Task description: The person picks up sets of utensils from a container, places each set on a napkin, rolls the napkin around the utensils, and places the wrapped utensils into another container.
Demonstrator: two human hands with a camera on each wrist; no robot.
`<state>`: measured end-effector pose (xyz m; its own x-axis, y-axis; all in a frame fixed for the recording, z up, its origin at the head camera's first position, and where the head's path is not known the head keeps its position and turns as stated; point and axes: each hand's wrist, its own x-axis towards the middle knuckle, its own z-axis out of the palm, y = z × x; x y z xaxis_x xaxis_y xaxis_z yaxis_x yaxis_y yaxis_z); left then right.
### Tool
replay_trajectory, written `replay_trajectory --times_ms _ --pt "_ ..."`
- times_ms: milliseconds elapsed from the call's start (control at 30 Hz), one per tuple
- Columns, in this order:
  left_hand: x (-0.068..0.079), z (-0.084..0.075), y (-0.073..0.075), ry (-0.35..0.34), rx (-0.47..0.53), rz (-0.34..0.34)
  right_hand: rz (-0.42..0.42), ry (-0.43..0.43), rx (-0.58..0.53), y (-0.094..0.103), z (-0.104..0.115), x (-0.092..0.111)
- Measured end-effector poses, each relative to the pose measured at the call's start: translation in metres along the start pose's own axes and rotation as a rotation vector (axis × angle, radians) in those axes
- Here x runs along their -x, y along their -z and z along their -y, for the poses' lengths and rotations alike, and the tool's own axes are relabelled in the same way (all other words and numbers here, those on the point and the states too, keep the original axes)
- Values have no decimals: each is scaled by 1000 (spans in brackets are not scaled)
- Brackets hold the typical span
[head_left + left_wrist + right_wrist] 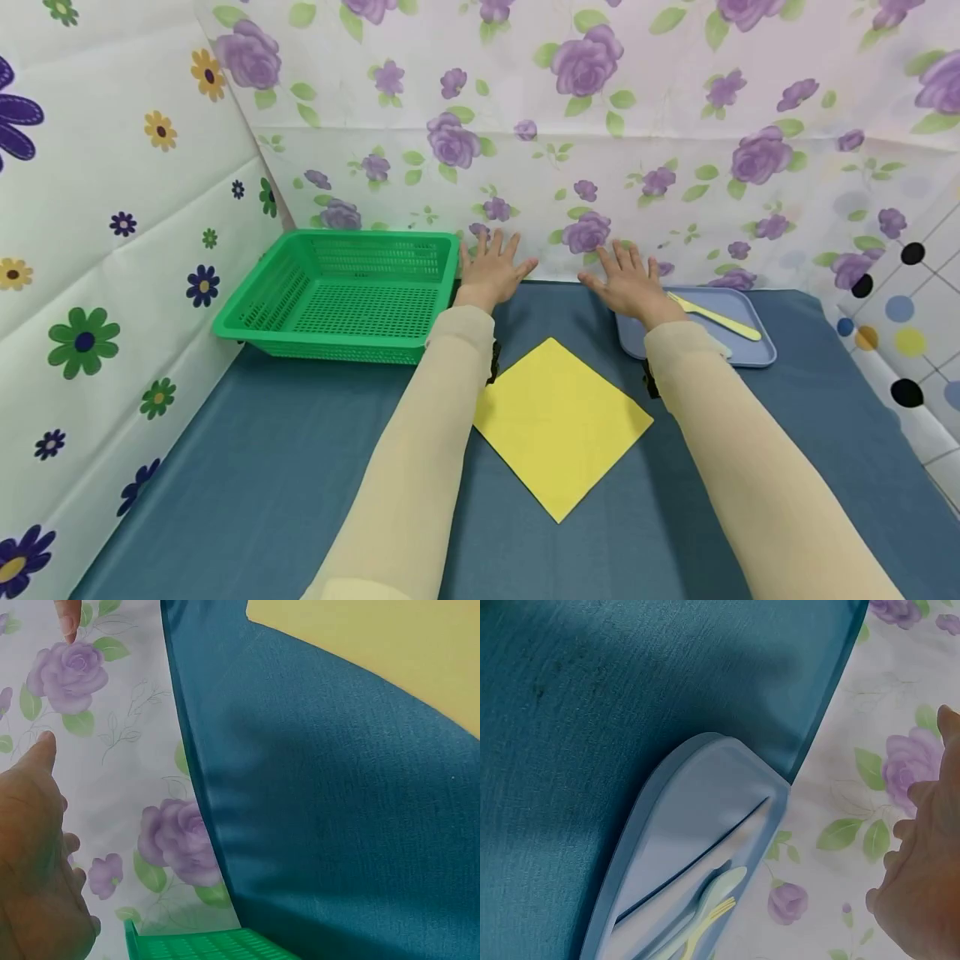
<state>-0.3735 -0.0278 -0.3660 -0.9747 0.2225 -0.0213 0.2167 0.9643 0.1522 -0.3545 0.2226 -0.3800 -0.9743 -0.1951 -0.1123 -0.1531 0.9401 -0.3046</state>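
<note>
My left hand is raised near the back wall, fingers straight and spread, beside a green basket. My right hand is also held up with spread fingers, overlapping the left end of a blue-grey tray in the head view. On the tray lies a yellow fork. The right wrist view also shows a pale green spoon and a long pale utensil there, its kind unclear. Between my forearms a yellow square sheet lies flat, one corner toward me. Both hands hold nothing.
A blue cloth covers the table. Flowered sheeting rises along the back edge, and more patterned sheeting lines the left side. A dotted tile-pattern covering stands at the right.
</note>
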Motion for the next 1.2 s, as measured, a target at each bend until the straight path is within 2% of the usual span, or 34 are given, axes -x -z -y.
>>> replay_trajectory --times_ms 233,567,800,1067,1200 --pt "-1 0 1 -13 -27 -23 6 26 10 -2 -5 -8" --pt "-10 3 3 6 -30 34 15 59 16 9 2 4" --pt "-1 8 7 -34 16 11 9 91 13 2 -12 -6" --pt "-2 17 8 -61 23 32 5 119 -19 8 -13 7" --pt "6 19 11 -84 36 13 7 124 -13 6 -15 8"
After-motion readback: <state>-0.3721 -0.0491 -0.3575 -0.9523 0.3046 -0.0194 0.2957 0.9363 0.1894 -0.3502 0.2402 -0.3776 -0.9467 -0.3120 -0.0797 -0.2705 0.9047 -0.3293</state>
